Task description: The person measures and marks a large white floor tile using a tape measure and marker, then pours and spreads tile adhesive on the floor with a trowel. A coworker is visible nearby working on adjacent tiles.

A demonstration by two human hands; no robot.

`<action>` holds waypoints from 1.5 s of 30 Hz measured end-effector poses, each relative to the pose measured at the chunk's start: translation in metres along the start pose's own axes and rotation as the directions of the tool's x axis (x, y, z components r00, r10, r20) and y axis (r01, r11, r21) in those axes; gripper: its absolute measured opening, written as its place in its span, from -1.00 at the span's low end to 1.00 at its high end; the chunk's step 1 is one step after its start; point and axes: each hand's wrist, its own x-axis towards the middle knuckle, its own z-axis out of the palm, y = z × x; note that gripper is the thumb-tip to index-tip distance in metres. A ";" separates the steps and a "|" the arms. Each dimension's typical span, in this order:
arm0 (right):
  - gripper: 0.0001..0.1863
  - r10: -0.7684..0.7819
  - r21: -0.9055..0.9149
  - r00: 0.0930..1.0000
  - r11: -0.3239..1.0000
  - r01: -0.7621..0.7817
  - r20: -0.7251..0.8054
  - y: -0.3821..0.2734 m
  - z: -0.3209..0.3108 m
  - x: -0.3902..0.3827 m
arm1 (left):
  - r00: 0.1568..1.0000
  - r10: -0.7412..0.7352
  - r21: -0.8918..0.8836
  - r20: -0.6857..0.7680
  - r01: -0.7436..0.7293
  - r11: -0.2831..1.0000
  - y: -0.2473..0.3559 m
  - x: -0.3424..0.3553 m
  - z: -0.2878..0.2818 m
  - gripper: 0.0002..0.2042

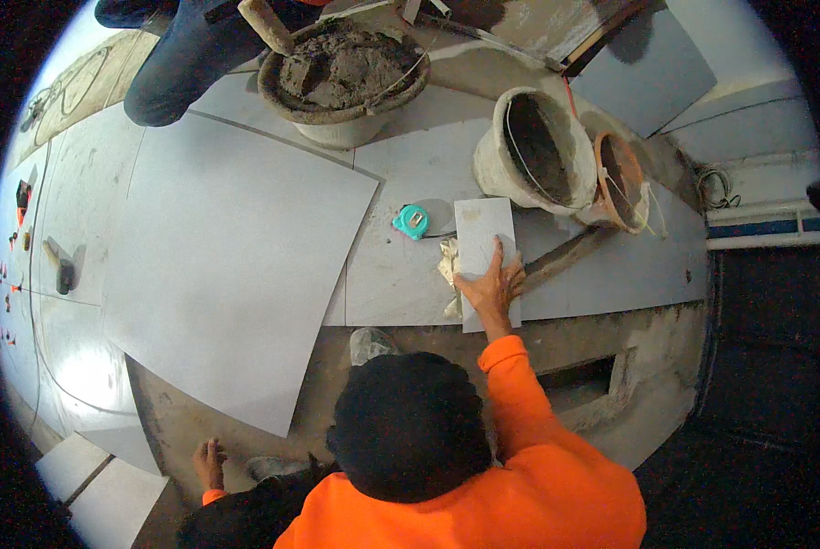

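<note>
Neither of my hands is in view. Ahead of me a person in an orange top (465, 508) and a black knit cap (410, 430) crouches with their back to me. This co-worker's right hand (490, 288) lies with spread fingers on a narrow light-grey tile strip (484, 220). Their left hand (210, 465) is low at the left, beside a shoe. Crumpled gold-coloured material (449, 265) sticks out along the strip's left edge. A teal tape measure (412, 221) rests on the tiled floor just left of the strip.
A large loose tile (236, 265) lies left of centre. Beyond stand a tub of mortar (332, 133), a pale bucket (492, 169) and an orange-rimmed bucket (631, 156). A second person's dark-trousered leg (176, 73) is at top left. A black-headed mallet (63, 273) lies far left; a floor opening (579, 382) is right.
</note>
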 end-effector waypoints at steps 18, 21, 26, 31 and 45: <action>-0.16 -0.636 0.152 0.757 0.772 0.618 0.149 -0.091 0.054 0.051 | 1.000 -0.031 -0.028 0.005 0.031 0.999 -0.003 0.026 -0.011 -0.67; -0.25 -0.600 0.100 0.763 0.797 0.595 0.241 -0.109 0.056 0.057 | 0.999 -0.041 -0.059 0.003 0.041 0.997 -0.009 0.027 -0.015 -0.66; -0.36 -0.564 0.374 0.806 0.719 0.586 -0.177 -0.080 0.015 0.048 | 0.987 -0.141 -0.173 0.076 0.152 0.973 -0.043 0.021 -0.026 -0.65; -0.36 0.070 0.186 0.970 0.982 -0.027 -0.231 0.020 -0.001 0.075 | 0.958 -0.236 -0.010 0.161 0.241 0.970 -0.056 0.013 -0.043 -0.66; -0.43 -0.240 -0.256 0.962 0.945 0.202 -0.129 0.158 0.011 0.117 | 0.973 -0.081 -0.011 -0.215 0.080 0.997 0.010 0.030 -0.002 -0.72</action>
